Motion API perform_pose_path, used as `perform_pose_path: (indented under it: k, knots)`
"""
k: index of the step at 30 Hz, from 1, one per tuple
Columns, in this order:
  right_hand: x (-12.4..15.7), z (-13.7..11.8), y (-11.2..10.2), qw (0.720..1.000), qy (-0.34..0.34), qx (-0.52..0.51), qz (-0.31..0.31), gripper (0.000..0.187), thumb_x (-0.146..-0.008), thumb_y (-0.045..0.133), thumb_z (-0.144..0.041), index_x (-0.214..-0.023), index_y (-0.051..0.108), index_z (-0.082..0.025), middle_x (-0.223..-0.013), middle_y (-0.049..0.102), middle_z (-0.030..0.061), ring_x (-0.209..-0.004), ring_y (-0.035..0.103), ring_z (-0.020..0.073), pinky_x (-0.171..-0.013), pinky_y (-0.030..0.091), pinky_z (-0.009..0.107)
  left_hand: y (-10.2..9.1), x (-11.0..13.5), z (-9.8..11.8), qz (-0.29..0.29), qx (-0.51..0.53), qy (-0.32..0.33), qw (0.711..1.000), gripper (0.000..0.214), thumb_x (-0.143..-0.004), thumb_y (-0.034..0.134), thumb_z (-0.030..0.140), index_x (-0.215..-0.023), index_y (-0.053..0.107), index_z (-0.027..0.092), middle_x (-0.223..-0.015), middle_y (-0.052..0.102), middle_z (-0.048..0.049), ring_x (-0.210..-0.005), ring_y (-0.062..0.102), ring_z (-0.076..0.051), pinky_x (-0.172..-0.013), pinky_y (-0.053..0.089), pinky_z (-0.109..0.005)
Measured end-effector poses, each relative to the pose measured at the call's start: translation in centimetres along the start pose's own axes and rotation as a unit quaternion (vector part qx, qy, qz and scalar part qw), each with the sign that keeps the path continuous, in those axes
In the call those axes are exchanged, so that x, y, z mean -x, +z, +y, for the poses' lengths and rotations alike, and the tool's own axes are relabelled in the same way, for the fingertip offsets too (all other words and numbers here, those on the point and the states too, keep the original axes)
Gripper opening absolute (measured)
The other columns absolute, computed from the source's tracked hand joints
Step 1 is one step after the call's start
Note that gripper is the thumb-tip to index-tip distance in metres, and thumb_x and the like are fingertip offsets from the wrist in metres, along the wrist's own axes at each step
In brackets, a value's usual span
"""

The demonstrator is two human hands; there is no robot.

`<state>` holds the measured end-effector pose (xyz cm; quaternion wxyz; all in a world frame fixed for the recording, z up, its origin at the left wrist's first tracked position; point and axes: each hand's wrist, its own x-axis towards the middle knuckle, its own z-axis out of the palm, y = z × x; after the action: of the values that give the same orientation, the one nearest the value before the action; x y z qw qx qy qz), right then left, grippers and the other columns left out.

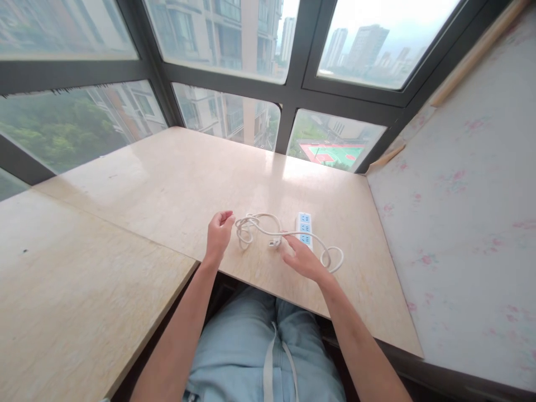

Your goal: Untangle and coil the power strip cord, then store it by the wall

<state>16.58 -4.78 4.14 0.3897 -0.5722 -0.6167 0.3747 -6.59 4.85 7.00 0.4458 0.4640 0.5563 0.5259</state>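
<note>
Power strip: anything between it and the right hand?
Yes, the white cord: one stretch crosses the power strip over its sockets, just beyond the right hand. Can't tell whether it touches the strip. Nothing else visible intervenes.

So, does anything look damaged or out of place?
Yes: beside the dark grey window frame, the white, pink-flowered wallpaper looks torn, with a tan strip curling at its edge. The white cable near the bare left hand loops untidily over itself.

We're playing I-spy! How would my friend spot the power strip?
Look at the pale ledge under the windows. Just beyond the right hand lies the power strip, a white bar. Unlike the plain cord, it has blue socket squares.
</note>
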Motion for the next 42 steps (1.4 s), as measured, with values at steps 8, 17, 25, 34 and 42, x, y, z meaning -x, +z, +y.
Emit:
perform_pose_path:
  k: [8, 17, 25, 34, 42]
  knots:
    - [1.2, -4.0, 1.7, 0.850, 0.056, -0.517, 0.081, 0.031, -0.078, 0.075, -0.041, -0.103, 0.070, -0.025, -0.123, 0.068, 0.0059, -0.119, 0.061, 0.0233, -0.109, 0.042, 0.045, 3.7, -5.7, -0.3, -0.265, -0.101, -0.227, 0.932, 0.031, -0.071, 0.071, 0.043, -0.076, 0.068, 0.013, -0.069, 0.069, -0.0083, -0.062, 0.065, -0.020, -0.052, 0.047, -0.026]
    - [-0.3, -4.1, -0.5, 0.837, 0.078, -0.514, 0.170, 0.028, -0.072, 0.082, -0.037, -0.087, 0.070, -0.017, -0.095, 0.077, 0.0088, -0.094, 0.073, 0.0220, -0.087, 0.059, 0.034, 2.0, -5.1, -0.6, -0.263, 0.032, -0.260, 0.928, 0.010, -0.072, 0.059, 0.020, -0.068, 0.065, 0.014, -0.069, 0.070, -0.0078, -0.055, 0.062, -0.014, -0.053, 0.051, -0.023]
    - [-1.0, -1.9, -2.7, 0.795, 0.096, -0.508, 0.318, 0.013, -0.077, 0.077, -0.021, -0.076, 0.066, -0.015, -0.087, 0.078, 0.0077, -0.090, 0.074, 0.0205, -0.089, 0.060, 0.032, 2.4, -0.5, 0.6, -0.064, 0.454, -0.298, 0.837, 0.009, -0.076, 0.054, 0.006, -0.076, 0.059, 0.014, -0.088, 0.070, -0.0113, -0.084, 0.071, -0.021, -0.073, 0.058, -0.030]
    - [-0.3, -2.3, -2.2, 0.789, 0.174, -0.503, 0.307, 0.010, -0.075, 0.073, -0.011, -0.079, 0.065, -0.014, -0.088, 0.076, 0.0111, -0.095, 0.073, 0.0207, -0.093, 0.058, 0.029, 4.0, 4.4, 0.4, 0.014, 0.518, -0.259, 0.815, 0.010, -0.089, 0.051, 0.013, -0.083, 0.059, 0.016, -0.094, 0.068, -0.0089, -0.095, 0.068, -0.018, -0.083, 0.056, -0.029]
    - [3.4, -6.7, -1.3, 0.952, 0.172, -0.236, 0.091, 0.029, -0.076, 0.077, -0.035, -0.098, 0.073, -0.017, -0.096, 0.076, 0.0112, -0.081, 0.074, 0.0232, -0.063, 0.060, 0.030, 2.4, 7.2, -1.9, -0.083, 0.270, -0.221, 0.933, 0.020, -0.085, 0.062, 0.027, -0.103, 0.068, 0.020, -0.119, 0.068, -0.0076, -0.121, 0.057, -0.017, -0.106, 0.040, -0.031]
